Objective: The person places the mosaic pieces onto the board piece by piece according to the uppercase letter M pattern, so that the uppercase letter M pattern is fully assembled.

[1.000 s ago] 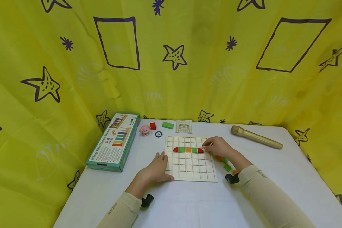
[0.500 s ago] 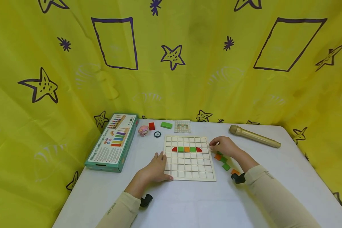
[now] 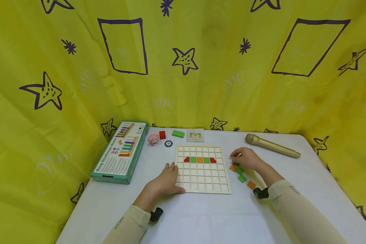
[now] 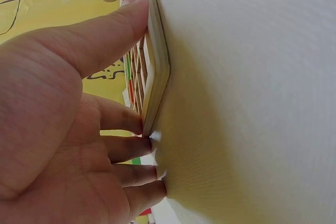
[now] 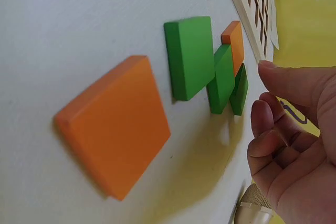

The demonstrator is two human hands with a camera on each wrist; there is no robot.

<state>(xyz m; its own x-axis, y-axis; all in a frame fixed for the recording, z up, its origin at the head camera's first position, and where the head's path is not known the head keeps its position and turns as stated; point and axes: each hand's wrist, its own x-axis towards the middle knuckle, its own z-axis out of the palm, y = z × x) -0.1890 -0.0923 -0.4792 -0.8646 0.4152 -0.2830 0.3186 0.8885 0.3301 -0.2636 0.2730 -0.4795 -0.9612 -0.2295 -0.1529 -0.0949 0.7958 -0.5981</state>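
A pale gridded board (image 3: 202, 178) lies on the table, with a row of red end pieces, green squares and an orange square (image 3: 200, 159) across it. At its left side rests my left hand (image 3: 166, 181), fingers spread along the edge and the thumb (image 4: 123, 19) on the near rim. To the right of the board my right hand (image 3: 249, 158) hovers over several loose tiles, fingers loosely bent, nothing in its grasp. The right wrist view shows an orange tile (image 5: 118, 127) and a green tile (image 5: 191, 59) in front, with others beyond, near the fingertips.
Behind the board are a small pattern card (image 3: 195, 135), a green block (image 3: 178, 134), a red block (image 3: 162, 135), a pink toy (image 3: 154, 139) and a round dark disc (image 3: 168, 143). A game box (image 3: 120, 152) lies left; a gold microphone (image 3: 272, 146) lies back right.
My right hand has drawn away from the board's right part and moved right, over the loose tiles. The left hand stays at the board's edge.
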